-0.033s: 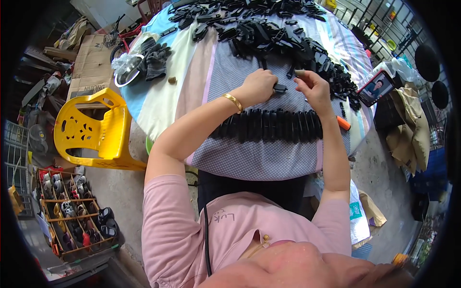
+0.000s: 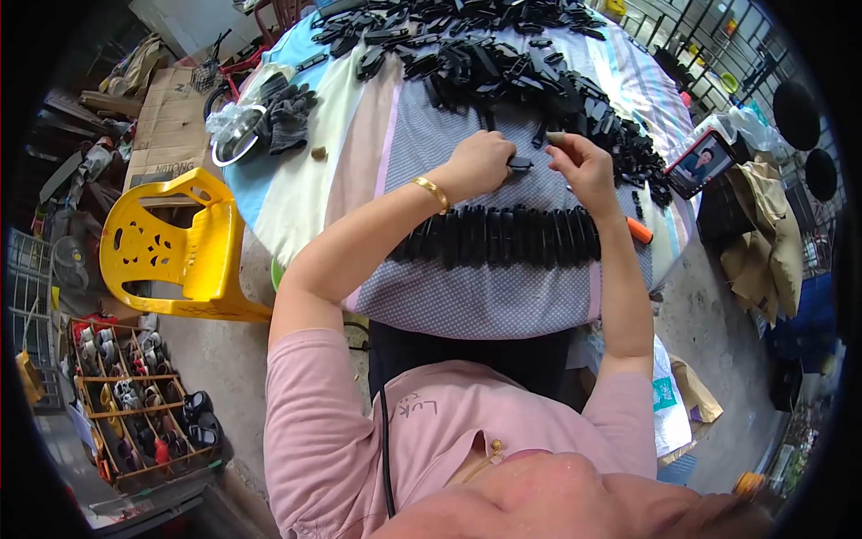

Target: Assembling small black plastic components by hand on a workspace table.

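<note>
My left hand (image 2: 479, 166) is closed around a small black plastic piece (image 2: 520, 164), whose end sticks out past the fingers. To its right, my right hand (image 2: 588, 172) is raised with thumb and fingers curled together. A greyish-brown bit (image 2: 556, 139) shows at its fingertips; whether it is held or worn on a finger I cannot make out. Nearer to me, a row of black plastic pieces (image 2: 498, 236) stands side by side on the patterned tablecloth (image 2: 485, 301). A large heap of similar loose black pieces (image 2: 489, 67) lies beyond my hands.
An orange-handled tool (image 2: 639, 231) lies by my right forearm. A propped phone (image 2: 700, 166) stands at the right edge. Dark gloves (image 2: 289, 117), a metal-rimmed bowl (image 2: 238, 139) and a brown lump (image 2: 319, 154) sit at the left. A yellow chair (image 2: 171, 242) stands beside the table.
</note>
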A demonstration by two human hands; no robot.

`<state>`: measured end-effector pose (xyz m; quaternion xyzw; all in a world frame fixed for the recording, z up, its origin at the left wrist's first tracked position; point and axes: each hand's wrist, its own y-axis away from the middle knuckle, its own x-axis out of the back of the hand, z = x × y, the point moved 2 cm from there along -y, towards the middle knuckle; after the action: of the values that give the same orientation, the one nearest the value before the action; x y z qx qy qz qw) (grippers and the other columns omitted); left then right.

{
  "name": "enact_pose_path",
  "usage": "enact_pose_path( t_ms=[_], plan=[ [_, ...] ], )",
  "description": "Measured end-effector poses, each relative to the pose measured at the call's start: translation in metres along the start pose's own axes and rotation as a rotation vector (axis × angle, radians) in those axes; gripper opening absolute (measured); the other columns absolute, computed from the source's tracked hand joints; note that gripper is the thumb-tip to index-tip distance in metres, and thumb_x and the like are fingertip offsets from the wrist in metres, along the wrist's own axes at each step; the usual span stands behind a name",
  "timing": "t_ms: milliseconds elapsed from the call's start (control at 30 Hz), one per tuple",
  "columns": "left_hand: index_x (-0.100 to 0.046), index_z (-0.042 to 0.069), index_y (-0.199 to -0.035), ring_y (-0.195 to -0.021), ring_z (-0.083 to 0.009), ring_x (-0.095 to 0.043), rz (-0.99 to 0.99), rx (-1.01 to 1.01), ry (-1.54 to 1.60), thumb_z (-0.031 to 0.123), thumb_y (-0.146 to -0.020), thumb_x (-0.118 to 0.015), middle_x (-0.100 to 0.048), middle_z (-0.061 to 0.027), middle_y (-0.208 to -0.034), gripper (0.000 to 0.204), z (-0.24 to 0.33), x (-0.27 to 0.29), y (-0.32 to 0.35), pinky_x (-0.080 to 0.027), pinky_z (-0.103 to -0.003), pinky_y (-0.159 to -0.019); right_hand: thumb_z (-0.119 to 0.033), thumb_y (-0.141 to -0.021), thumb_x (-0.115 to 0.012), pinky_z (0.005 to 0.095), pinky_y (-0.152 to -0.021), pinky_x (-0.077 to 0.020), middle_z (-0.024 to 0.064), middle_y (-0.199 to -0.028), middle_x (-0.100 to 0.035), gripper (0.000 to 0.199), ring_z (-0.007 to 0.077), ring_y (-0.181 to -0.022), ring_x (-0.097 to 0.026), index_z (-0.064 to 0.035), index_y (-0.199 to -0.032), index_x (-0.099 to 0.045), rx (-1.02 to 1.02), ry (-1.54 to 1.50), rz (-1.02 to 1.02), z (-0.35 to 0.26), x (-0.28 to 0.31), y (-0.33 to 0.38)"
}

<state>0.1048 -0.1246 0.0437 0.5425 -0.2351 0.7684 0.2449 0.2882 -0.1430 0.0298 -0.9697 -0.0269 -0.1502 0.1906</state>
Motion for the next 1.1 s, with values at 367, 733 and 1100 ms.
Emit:
enact_pose_path(
  t_ms=[367,733,1100],
  plan=[
    [-0.053,-0.001,-0.115,-0.079,-0.009,-0.056,0.093,0.174,1.486,0.004,-0.078,-0.063,-0.06,-0.0046,-0.091,0.038,0.007,0.017,0.043,-0.047,-0.022,-0.068,-0.001,-0.084,-0.058,0.0234,-0.066,-0.0512,0.0089,-0.082,-0.064,0.019,0.012,-0.074,-0.063,0.0051,-0.102,-0.061,0.301,0.001,0.036,-0.046,-0.027,0.023],
    [-0.056,0.0,-0.109,-0.086,-0.0142,-0.061,0.058,0.243,1.669,0.009,-0.083,-0.062,-0.06,-0.005,-0.097,0.028,0.012,0.009,0.061,-0.051,-0.028,-0.08,0.0,-0.079,-0.062,0.0247,-0.058,-0.0494,0.0095,-0.078,-0.062,0.008,0.0182,-0.067,-0.062,0.0,-0.086,-0.058,0.54,0.262,0.186,-0.073,-0.032,0.032],
    [-0.054,-0.001,-0.114,-0.085,-0.0132,-0.061,0.169,0.255,1.637,0.009,-0.086,-0.058,-0.061,-0.0064,-0.099,0.03,0.012,0.002,0.063,-0.053,-0.027,-0.075,-0.002,-0.071,-0.068,0.0293,-0.055,-0.0478,0.0108,-0.082,-0.06,0.017,0.0235,-0.066,-0.06,0.0007,-0.085,-0.06,0.788,0.556,0.148,-0.081,-0.034,0.036]
  ],
)
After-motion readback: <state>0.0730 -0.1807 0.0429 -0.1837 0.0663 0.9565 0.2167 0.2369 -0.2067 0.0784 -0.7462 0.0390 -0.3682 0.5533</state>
